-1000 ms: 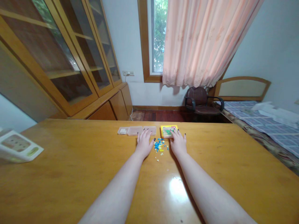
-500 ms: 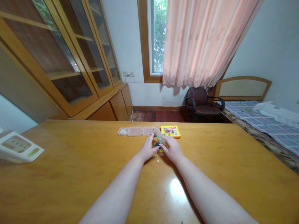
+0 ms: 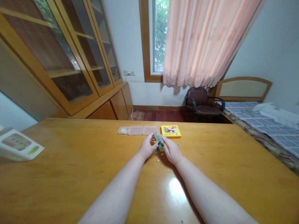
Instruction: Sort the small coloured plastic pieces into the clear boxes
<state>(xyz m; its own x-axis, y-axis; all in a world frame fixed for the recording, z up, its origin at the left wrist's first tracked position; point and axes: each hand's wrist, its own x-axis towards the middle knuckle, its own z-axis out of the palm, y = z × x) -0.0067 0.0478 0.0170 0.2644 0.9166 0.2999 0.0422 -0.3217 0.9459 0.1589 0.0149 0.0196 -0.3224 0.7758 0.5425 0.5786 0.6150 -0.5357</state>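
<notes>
Together, hands (image 3: 146,148) (image 3: 173,150) around clear box (image 3: 158,136), tilted

Over the table (image 3: 46,186), both forearms (image 3: 116,186) were bare; dark nail polish (image 3: 159,143) marked the left hand (image 3: 146,148) and right hand (image 3: 173,151).

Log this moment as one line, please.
left hand: holding clear case | right hand: holding same case | case: tilted, green visible inside | nearby: scattered small pieces, yellow box
</notes>
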